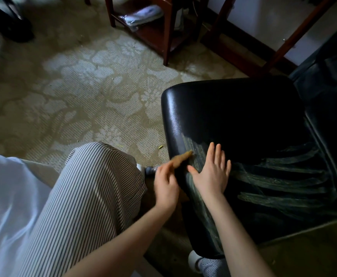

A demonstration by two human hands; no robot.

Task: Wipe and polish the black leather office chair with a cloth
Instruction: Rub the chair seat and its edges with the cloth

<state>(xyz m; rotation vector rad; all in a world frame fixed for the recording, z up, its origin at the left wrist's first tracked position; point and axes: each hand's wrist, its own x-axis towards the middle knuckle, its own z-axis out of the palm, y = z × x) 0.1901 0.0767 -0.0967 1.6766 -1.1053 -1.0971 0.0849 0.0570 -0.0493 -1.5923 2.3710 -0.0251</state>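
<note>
While right hand (211, 168) lies spread on chair seat (233, 108) | left hand (166, 186) grips tan tool (181, 157) | likely polishing; next buff streaks (279, 184)

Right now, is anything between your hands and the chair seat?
Nothing visible. The right hand lies flat on the black seat; the left hand holds a blurred tan object against its edge.
</note>
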